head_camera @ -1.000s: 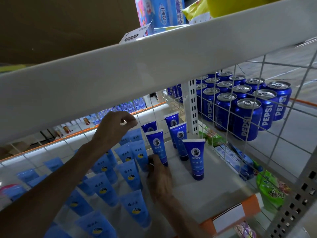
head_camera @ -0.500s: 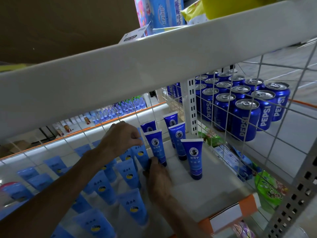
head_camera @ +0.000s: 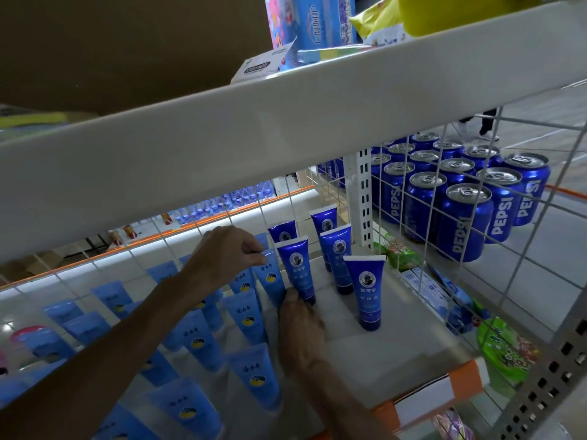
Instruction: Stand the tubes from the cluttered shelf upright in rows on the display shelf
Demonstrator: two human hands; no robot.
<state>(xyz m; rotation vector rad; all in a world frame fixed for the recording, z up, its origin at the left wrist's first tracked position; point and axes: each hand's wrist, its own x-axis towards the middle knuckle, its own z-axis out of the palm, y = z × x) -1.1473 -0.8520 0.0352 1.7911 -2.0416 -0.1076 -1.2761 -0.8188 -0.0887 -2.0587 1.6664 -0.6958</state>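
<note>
The left hand pinches the top of a light tube near the shelf's back edge. The right hand touches its bottom; I cannot tell if it grips.

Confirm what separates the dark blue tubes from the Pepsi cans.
Head view: a white slotted upright post and a white wire mesh panel stand between the dark blue tubes and the Pepsi cans.

Under a white shelf board we see a wire grid, Pepsi cans behind it, and grey floor beyond.
</note>
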